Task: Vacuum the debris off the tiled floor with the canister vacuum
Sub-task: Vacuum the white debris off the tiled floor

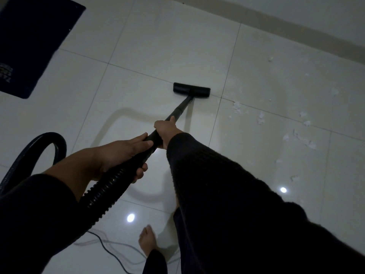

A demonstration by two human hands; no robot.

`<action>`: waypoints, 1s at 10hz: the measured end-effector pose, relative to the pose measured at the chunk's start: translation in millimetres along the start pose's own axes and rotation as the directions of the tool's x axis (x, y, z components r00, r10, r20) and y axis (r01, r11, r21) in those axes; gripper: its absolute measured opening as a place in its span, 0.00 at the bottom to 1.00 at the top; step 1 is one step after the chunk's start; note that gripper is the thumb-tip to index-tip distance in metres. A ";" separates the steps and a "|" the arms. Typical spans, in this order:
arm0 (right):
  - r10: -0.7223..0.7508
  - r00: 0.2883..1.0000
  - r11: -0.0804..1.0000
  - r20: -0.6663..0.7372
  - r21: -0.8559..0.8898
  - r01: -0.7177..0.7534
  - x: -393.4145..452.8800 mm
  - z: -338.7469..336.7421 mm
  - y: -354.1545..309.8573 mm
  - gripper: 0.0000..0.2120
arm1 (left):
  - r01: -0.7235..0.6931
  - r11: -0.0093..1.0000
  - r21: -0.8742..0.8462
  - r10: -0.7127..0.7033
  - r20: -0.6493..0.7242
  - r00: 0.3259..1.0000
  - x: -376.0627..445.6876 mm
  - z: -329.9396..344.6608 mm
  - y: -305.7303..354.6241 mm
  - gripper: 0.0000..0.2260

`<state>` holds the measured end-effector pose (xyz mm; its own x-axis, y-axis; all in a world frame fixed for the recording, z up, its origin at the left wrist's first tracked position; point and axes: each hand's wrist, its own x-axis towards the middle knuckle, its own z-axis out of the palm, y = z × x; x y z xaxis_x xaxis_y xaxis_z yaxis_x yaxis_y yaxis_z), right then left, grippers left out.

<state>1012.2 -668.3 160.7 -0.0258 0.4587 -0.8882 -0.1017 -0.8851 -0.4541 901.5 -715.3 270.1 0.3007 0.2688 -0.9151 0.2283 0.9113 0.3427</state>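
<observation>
The black floor nozzle [191,89] of the vacuum rests flat on the white tiled floor [150,44], at the end of a black wand [180,109]. My right hand [166,131] grips the wand higher up. My left hand [122,155] holds the handle end where the ribbed black hose [106,188] joins; the hose loops away to the left [49,141]. Several white paper scraps [237,106] lie on the tiles to the right of the nozzle, spread toward the right edge [304,139]. The canister itself is out of view.
A dark blue mat [29,42] lies at the upper left. A wall with a beige skirting [276,30] runs along the top right. A thin power cord [110,252] trails across the floor near my bare foot [147,240] at the bottom.
</observation>
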 end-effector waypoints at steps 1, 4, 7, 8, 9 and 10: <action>0.047 0.999 0.995 0.011 -0.091 -0.046 -1.2 2.2 8.8 0.35 | 0.005 1.000 -0.024 -0.005 0.005 1.000 1.1 -1.1 -13.3 0.19; 0.070 0.997 0.996 -0.042 -0.048 -0.072 -9.4 -22.0 12.5 0.38 | 0.004 0.996 -0.089 0.001 0.065 0.998 8.6 17.0 -21.1 0.20; 0.073 0.987 0.997 -0.143 -0.018 -0.076 -0.4 -65.9 16.2 0.41 | -0.040 0.999 -0.024 0.042 0.100 0.994 32.6 51.4 -17.2 0.19; 0.067 0.987 0.998 -0.145 0.006 -0.067 -1.9 -69.3 26.8 0.40 | -0.031 0.999 -0.013 0.032 0.108 0.994 33.6 54.1 -23.3 0.19; 0.068 0.989 0.998 -0.135 0.028 -0.065 -11.0 -64.6 43.4 0.40 | -0.017 1.000 -0.007 0.018 0.120 0.993 27.6 51.6 -37.7 0.18; 0.053 0.989 0.998 -0.142 0.024 -0.050 -24.1 -50.6 63.2 0.40 | -0.013 1.000 0.006 0.012 0.128 0.992 15.1 44.4 -57.8 0.20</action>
<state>1056.7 -739.3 149.8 0.1099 0.3957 -0.9118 -0.1239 -0.9047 -0.4076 934.0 -777.8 245.9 0.4200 0.2378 -0.8758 0.2297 0.9058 0.3561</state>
